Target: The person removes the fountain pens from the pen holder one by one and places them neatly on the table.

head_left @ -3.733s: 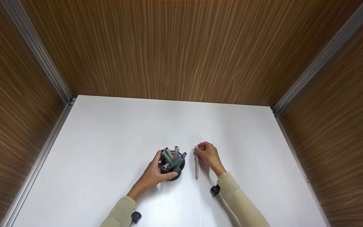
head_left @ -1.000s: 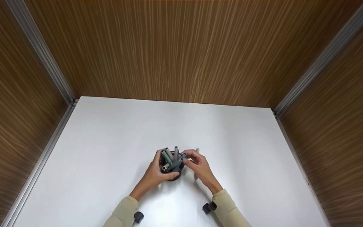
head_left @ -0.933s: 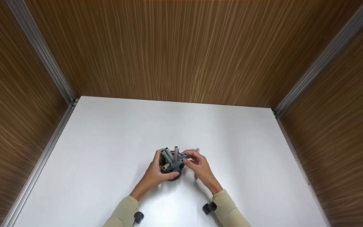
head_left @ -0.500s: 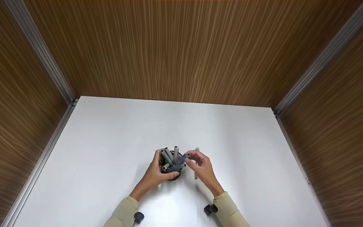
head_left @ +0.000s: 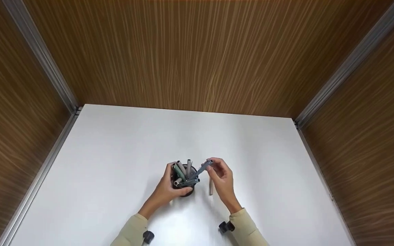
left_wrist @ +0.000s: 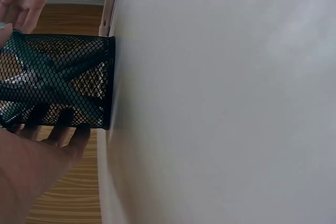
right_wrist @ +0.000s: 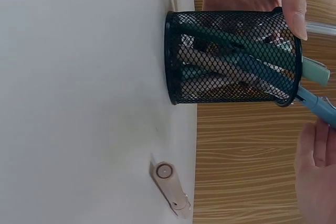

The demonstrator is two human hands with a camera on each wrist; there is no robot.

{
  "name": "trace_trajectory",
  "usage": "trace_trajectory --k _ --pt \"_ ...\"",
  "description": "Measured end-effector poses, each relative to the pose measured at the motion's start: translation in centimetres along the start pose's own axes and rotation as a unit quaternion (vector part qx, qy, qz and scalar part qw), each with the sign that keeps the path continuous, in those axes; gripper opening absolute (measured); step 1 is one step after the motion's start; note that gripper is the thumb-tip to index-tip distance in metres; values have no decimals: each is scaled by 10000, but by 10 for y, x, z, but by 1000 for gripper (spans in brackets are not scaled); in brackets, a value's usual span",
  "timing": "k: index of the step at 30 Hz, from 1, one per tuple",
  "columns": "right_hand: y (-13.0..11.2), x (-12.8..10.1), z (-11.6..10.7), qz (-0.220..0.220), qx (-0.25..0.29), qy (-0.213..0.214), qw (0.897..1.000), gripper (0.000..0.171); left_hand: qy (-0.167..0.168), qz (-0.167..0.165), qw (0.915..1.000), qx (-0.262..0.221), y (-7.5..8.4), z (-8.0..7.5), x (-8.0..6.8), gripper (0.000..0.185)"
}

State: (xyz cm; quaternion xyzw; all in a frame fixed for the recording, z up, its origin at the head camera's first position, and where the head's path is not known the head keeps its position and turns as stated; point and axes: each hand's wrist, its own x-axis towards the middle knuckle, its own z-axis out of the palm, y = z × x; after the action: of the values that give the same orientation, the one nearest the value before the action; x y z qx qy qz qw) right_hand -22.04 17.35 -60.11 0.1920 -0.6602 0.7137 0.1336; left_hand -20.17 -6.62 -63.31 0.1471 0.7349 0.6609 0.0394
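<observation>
A black mesh pen cup (head_left: 185,188) (left_wrist: 58,81) (right_wrist: 231,59) stands on the white table (head_left: 121,157), filled with several grey, green and blue markers (head_left: 182,169). My left hand (head_left: 165,186) grips the cup from the left side. My right hand (head_left: 221,177) pinches the upper end of a blue-grey marker (head_left: 201,169) that slants up out of the cup to the right. A beige marker (head_left: 211,187) (right_wrist: 170,189) lies on the table just right of the cup, under my right hand.
Wood-grain walls with metal rails (head_left: 43,65) enclose the table at the back and both sides. Bare white tabletop stretches to the left, right and far side of the cup.
My right hand left the beige marker on the table, moved to the cup, took a blue-grey marker and has drawn it up and rightward. The left hand keeps its hold on the cup.
</observation>
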Motion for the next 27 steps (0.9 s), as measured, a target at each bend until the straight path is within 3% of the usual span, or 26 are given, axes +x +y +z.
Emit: trace_trajectory --k 8,17,27 --pt "-6 7 -5 -242 -241 558 9979 30 -30 -79 9999 -75 0 1 3 96" --pt "-10 8 -9 -618 142 709 9955 32 -8 -160 9997 -199 -2 0 2 96" --pt "-18 13 -14 -976 -24 1097 9892 30 -101 -192 9997 -71 -1 -3 -1 101"
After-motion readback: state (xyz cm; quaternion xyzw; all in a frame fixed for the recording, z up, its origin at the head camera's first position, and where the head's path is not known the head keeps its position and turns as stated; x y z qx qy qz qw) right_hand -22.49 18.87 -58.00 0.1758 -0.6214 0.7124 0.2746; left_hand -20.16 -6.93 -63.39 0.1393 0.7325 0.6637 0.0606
